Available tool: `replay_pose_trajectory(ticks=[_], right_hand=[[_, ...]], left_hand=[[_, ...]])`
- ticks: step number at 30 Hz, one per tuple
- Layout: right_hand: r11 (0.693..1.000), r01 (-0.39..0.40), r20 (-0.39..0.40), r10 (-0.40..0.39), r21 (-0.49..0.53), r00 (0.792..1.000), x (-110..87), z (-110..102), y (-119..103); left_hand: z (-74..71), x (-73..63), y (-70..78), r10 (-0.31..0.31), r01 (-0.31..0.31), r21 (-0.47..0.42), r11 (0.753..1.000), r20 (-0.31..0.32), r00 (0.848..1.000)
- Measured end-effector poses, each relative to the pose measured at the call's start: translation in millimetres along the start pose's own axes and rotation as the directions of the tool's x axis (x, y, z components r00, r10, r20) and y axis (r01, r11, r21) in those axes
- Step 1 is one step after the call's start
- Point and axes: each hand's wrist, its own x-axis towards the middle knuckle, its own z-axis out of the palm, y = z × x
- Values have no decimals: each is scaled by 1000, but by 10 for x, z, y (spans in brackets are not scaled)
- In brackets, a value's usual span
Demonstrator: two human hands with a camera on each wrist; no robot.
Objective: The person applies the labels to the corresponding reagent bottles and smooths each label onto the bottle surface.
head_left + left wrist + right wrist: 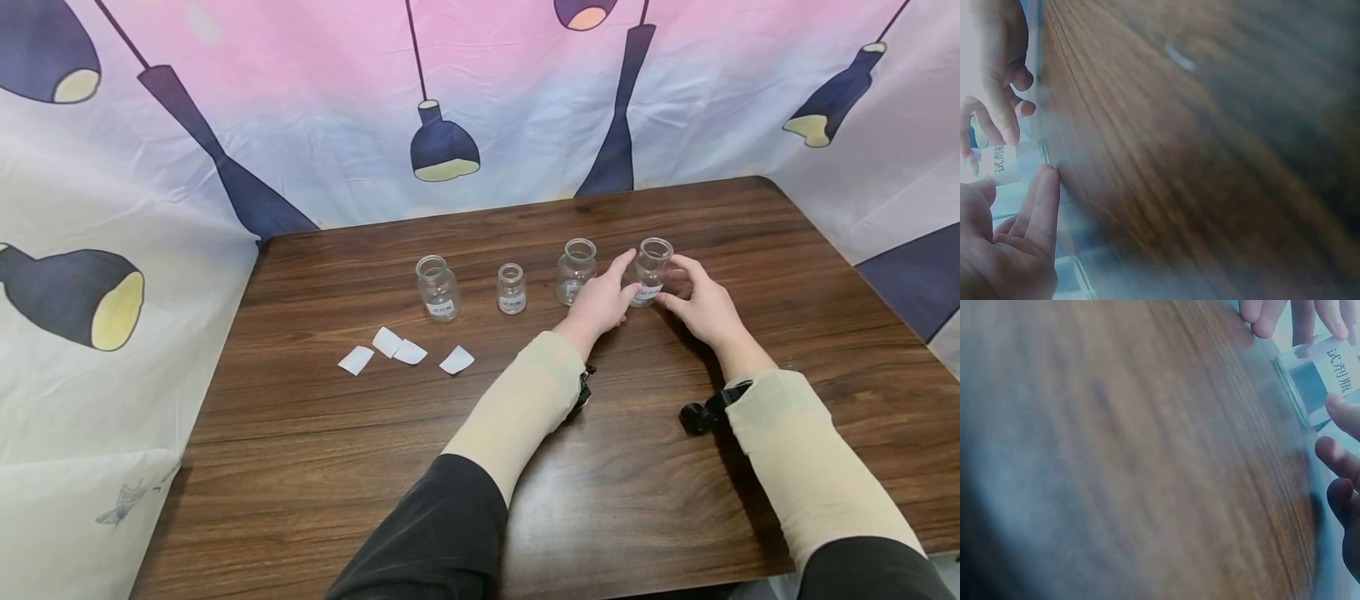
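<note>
At the right end of a row stands a small clear glass reagent bottle [654,260] with a white label [646,293] on its front. My left hand [600,304] holds it from the left, thumb at the label's edge and fingers along the side. From the right, my right hand [705,312] holds the same bottle, its thumb low by the label's other end and its fingers behind. Printed characters on the label [1337,365] show between the thumbs in the right wrist view. Just left of my left hand stands another glass bottle [577,265], partly hidden by it.
Farther left stand a small labelled bottle [512,287] and a larger labelled one [438,290], both open-topped. Several white paper pieces [457,360] lie on the brown wooden table [315,483] at front left. A printed cloth [360,125] hangs behind the table.
</note>
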Motion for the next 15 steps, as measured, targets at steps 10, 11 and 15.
replay_pose_trajectory(ticks=[10,11,15], right_hand=[[1000,1,-8,-1,-6,1000,43,20,-7],[1000,-1,-7,0,-5,1000,40,18,-6],[1000,4,-2,-4,1,1000,24,1,8]], left_hand=[[-31,4,9,-2,2,22,1000,-12,1000],[-28,0,11,-1,1,27,1000,-12,1000],[8,-13,10,-4,4,15,1000,-3,1000]])
